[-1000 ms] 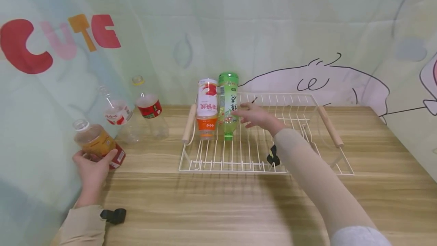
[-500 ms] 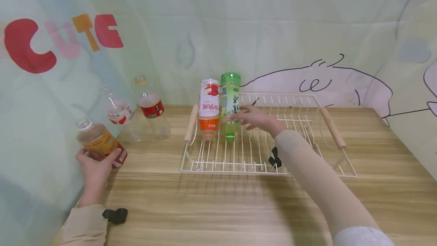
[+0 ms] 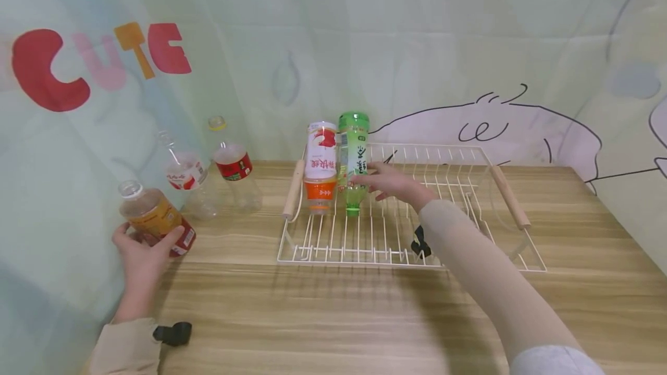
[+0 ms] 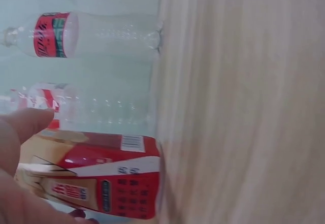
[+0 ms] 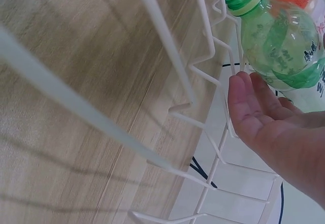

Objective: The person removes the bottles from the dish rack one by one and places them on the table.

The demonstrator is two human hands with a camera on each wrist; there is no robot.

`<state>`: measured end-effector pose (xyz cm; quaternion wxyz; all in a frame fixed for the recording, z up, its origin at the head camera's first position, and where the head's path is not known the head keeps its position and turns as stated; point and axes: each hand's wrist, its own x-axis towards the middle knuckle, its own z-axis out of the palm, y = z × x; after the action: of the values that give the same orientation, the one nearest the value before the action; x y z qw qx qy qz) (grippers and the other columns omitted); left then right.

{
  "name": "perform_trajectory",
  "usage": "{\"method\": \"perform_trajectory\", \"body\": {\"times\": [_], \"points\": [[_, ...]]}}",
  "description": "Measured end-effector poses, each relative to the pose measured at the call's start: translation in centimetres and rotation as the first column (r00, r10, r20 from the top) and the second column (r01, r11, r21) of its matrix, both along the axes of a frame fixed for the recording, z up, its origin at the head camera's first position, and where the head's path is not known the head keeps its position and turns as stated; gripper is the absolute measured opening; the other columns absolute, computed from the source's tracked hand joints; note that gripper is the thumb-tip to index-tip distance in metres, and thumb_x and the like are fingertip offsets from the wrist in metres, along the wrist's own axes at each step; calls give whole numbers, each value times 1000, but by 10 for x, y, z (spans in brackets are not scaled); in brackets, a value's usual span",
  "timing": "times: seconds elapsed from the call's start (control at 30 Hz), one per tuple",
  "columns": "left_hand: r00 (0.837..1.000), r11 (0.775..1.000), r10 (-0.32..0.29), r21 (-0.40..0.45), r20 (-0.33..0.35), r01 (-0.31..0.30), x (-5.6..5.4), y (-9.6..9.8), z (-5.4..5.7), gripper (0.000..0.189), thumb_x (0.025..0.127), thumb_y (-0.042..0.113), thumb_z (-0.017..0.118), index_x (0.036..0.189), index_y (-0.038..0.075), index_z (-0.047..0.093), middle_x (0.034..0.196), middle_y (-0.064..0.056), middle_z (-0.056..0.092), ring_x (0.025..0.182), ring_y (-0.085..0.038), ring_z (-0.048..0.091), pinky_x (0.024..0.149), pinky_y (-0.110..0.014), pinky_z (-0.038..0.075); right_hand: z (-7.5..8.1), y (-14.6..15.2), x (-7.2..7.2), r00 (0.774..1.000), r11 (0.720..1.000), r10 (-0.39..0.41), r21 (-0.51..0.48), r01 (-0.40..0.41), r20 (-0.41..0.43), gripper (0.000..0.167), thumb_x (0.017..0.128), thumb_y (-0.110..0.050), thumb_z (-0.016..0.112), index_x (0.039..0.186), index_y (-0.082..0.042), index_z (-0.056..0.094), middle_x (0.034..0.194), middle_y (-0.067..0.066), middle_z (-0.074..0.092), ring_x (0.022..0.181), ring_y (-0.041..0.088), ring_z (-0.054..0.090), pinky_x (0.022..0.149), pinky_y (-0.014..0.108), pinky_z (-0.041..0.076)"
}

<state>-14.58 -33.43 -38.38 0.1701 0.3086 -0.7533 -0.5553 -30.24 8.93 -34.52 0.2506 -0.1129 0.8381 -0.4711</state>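
On the left, my left hand (image 3: 143, 259) grips a clear plastic bottle (image 3: 156, 213) with an orange and red label and a white neck; its thumb and fingers lie on opposite sides. The bottle stands on the table. My right hand (image 3: 393, 183) is by the green tea bottle (image 3: 355, 161), thumb over its side and fingers loosely extended next to it, as the right wrist view shows. That bottle leans neck-down in the white wire rack (image 3: 365, 263). Beside it, also neck-down, is a white and orange bottle (image 3: 321, 164).
Two empty clear bottles stand upright behind my left hand: one with a red label (image 3: 233, 168), one with a white and red label (image 3: 186, 177). Wooden handles (image 3: 510, 195) flank the rack. A patterned curtain (image 3: 443, 62) hangs behind the wooden table (image 3: 292, 317).
The right hand has drawn slightly closer to the green bottle, its fingers less spread. The left hand stays at its bottle. The whole view has shifted a little.
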Motion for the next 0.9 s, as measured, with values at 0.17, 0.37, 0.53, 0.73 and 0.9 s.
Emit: {"method": "perform_trajectory", "body": {"times": [0.17, 0.37, 0.53, 0.73, 0.9], "points": [[1000, 999, 18, -42, 5, -18, 6, 4, 8, 96, 88, 32, 66, 149, 18, -7, 153, -19, 8, 146, -29, 12, 118, -39, 13, 0, 0, 1, 1000, 1000, 15, -16, -15, -2, 71, 93, -47, 58, 147, -11, 30, 140, 13, 46, 123, 33, 47, 92, 44, 49], [999, 995, 41, -85, -20, -42, 13, 9, 20, 98, 87, 35, 67, 150, 20, -7, 156, -16, 3, 145, -31, 8, 118, -45, 11, 2, 3, -2, 1000, 998, 10, -65, -11, -18, 70, 95, -43, 55, 149, -7, 27, 142, 15, 44, 127, 34, 44, 97, 49, 46], [996, 992, 46, -111, -78, -55, 15, 15, 27, 96, 87, 32, 67, 150, 22, -4, 156, -10, 3, 145, -25, 6, 118, -42, 9, 6, 9, -4, 1000, 991, -8, -134, 6, -13, 67, 96, -38, 54, 148, -5, 29, 140, 17, 46, 129, 35, 43, 99, 52, 43], [986, 980, 37, -186, -165, -68, 18, 28, 39, 94, 87, 28, 68, 151, 21, -1, 157, -3, 2, 146, -16, 3, 118, -35, 7, 11, 14, -6, 999, 973, -35, -227, 31, -14, 65, 98, -36, 53, 148, -4, 27, 137, 17, 48, 128, 36, 45, 99, 51, 44], [973, 967, 16, -244, -229, -73, 20, 40, 49, 92, 86, 24, 68, 150, 21, 4, 154, -1, 6, 144, -14, 8, 117, -31, 10, 22, 14, -3, 998, 962, -61, -265, 58, -3, 67, 99, -35, 50, 150, -3, 22, 137, 20, 48, 127, 38, 47, 101, 50, 43]]}}
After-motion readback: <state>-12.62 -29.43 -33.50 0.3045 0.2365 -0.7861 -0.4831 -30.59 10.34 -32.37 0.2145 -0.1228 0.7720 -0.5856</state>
